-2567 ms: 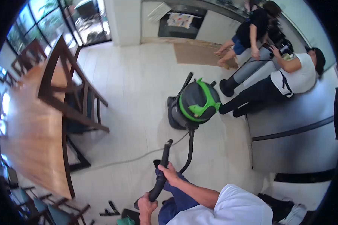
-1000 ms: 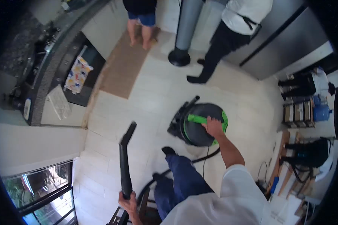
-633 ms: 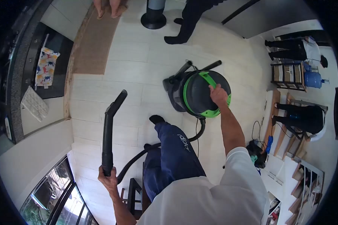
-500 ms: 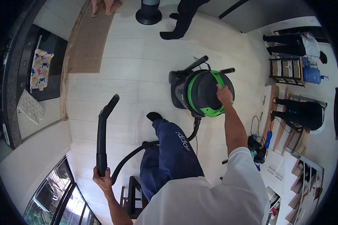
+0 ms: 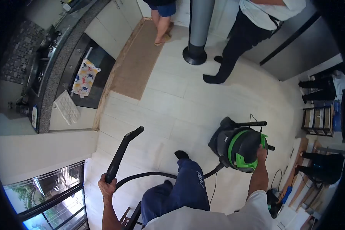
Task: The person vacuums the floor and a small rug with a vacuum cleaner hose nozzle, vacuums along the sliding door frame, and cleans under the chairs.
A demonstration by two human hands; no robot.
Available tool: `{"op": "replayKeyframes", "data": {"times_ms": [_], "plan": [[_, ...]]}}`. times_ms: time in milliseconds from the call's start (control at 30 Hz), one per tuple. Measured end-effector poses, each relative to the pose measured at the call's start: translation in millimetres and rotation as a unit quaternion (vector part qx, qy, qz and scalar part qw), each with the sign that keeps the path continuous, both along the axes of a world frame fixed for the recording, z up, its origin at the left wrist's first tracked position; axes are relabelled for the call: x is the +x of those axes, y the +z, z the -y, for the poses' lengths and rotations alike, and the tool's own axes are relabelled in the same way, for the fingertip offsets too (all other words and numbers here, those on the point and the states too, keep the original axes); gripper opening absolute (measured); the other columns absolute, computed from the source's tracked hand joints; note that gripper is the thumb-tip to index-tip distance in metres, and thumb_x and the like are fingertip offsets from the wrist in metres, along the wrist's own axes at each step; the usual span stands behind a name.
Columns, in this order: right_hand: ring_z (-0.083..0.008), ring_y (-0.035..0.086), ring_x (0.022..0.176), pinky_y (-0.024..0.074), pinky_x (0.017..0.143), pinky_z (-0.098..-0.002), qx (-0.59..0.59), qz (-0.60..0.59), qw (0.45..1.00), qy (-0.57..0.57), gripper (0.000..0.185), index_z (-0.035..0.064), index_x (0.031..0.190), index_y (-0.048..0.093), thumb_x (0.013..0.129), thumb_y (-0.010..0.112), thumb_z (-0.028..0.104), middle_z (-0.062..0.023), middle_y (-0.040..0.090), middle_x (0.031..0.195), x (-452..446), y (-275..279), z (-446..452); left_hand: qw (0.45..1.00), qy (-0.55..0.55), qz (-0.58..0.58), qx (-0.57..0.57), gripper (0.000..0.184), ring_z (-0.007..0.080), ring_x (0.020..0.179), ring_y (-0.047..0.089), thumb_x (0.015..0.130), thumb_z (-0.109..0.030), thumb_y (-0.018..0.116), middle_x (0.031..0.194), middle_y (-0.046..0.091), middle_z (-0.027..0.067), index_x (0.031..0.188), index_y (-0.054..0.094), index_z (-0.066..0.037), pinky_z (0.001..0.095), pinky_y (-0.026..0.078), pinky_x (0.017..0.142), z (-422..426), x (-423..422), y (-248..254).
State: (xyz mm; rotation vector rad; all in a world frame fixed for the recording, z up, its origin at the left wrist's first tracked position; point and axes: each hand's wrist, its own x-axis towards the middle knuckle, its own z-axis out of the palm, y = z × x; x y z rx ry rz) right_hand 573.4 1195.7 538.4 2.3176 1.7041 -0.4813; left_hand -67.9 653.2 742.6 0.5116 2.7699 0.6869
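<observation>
My left hand point(image 5: 107, 184) is wrapped round the lower end of a black vacuum wand point(image 5: 123, 153), whose bent tip points up and away from me. My right hand point(image 5: 262, 152) is closed on the green carry handle of a black and green canister vacuum cleaner point(image 5: 239, 143), which is on the pale tiled floor to the right. From the canister a black hose point(image 5: 151, 173) curves past my legs towards my left hand. My fingers on the handle are partly hidden.
A tower fan point(image 5: 198, 30) stands ahead, between a person in sandals on a brown mat point(image 5: 132, 65) and a person in black trousers point(image 5: 237, 46). More people are at the right. Kitchen counter point(image 5: 61, 65) at left; cords point(image 5: 278, 178) and a shelf point(image 5: 317, 120) at right.
My view has tilted up and turned, so the fan and people show more fully. The canister and wand appear lower and further right. Both hands keep their holds.
</observation>
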Motion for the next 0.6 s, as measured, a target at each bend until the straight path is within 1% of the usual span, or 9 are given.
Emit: {"op": "replayKeyframes", "data": {"times_ms": [33,100,167,333,400,467,500,533,600], "plan": [[-0.0462,0.068,0.095,0.0531,0.085,-0.0547,-0.004,-0.053,0.994,-0.100,0.065,-0.0040,0.095,0.072,0.098,0.048,0.057,-0.0306,0.070,0.097,11,-3,-5,1.000,0.012,-0.005,-0.013,0.029,0.0243,0.052,0.056,0.067,-0.015,0.071,0.061,0.060,0.0133,0.088,0.064,0.005,0.0394,0.047,0.053,-1,1,0],[-0.0426,0.069,0.094,0.0531,0.084,-0.0551,0.058,0.014,0.995,-0.082,0.062,-0.0008,0.097,0.071,0.096,0.051,0.059,-0.0284,0.070,0.098,37,-26,-7,1.000,0.020,-0.020,0.003,0.030,0.0215,0.052,0.054,0.067,-0.016,0.071,0.060,0.058,0.0112,0.088,0.064,0.005,0.0379,0.045,0.052,-1,-1,1],[-0.0406,0.069,0.092,0.0532,0.081,-0.0556,0.174,0.104,0.971,-0.128,0.055,0.0017,0.100,0.067,0.096,0.053,0.054,-0.0247,0.069,0.096,-43,49,18,0.999,0.034,-0.032,0.003,0.029,0.0192,0.051,0.050,0.068,-0.018,0.071,0.058,0.054,0.0091,0.085,0.062,0.004,0.0370,0.042,0.051,7,-22,0],[-0.0394,0.069,0.080,0.0542,0.069,-0.0500,0.282,0.047,0.954,0.092,0.032,0.0073,0.094,0.066,0.095,0.057,0.038,-0.0171,0.068,0.084,-195,81,88,0.995,0.092,-0.018,0.040,0.025,0.0290,0.053,0.058,0.070,-0.015,0.071,0.062,0.061,0.0160,0.085,0.062,0.002,0.0412,0.047,0.055,-7,-61,9],[-0.0374,0.069,0.074,0.0543,0.065,-0.0468,0.079,-0.101,0.954,0.271,0.030,0.0069,0.086,0.070,0.092,0.061,0.034,-0.0187,0.067,0.076,-265,33,117,0.993,0.070,-0.051,0.075,0.029,0.0349,0.059,0.064,0.072,-0.018,0.074,0.069,0.065,0.0188,0.091,0.063,0.001,0.0445,0.050,0.058,-18,-77,-1],[-0.0262,0.071,0.083,0.0557,0.066,-0.0394,-0.169,-0.678,0.715,-0.018,0.027,0.0100,0.112,0.068,0.093,0.063,0.030,-0.0100,0.071,0.098,-377,-3,160,0.998,0.049,-0.022,0.043,0.036,0.0423,0.068,0.066,0.075,-0.023,0.076,0.074,0.067,0.0199,0.100,0.063,-0.003,0.0488,0.053,0.063,-34,-91,-14],[-0.0254,0.070,0.089,0.0566,0.069,-0.0403,-0.236,-0.525,0.817,-0.018,0.037,0.0110,0.125,0.061,0.095,0.063,0.033,-0.0081,0.069,0.106,-472,51,178,0.998,0.040,-0.002,0.049,0.037,0.0424,0.069,0.067,0.075,-0.025,0.077,0.074,0.067,0.0196,0.101,0.063,-0.003,0.0486,0.053,0.063,-47,-97,-22],[-0.0267,0.069,0.094,0.0573,0.071,-0.0423,-0.289,-0.520,0.802,-0.060,0.048,0.0114,0.133,0.054,0.096,0.065,0.039,-0.0133,0.066,0.114,-557,95,186,0.999,0.010,0.004,0.050,0.040,0.0424,0.070,0.067,0.075,-0.028,0.078,0.076,0.067,0.0198,0.103,0.063,-0.003,0.0487,0.053,0.063,-66,-101,-20],[-0.0267,0.067,0.098,0.0582,0.073,-0.0448,-0.324,-0.669,0.646,-0.173,0.057,0.0107,0.138,0.047,0.095,0.067,0.042,-0.0162,0.060,0.120,-674,103,187,0.996,-0.057,0.054,0.043,0.053,0.0434,0.078,0.069,0.077,-0.037,0.076,0.080,0.069,0.0204,0.114,0.059,-0.003,0.0497,0.055,0.070,-96,-115,-28]]}}
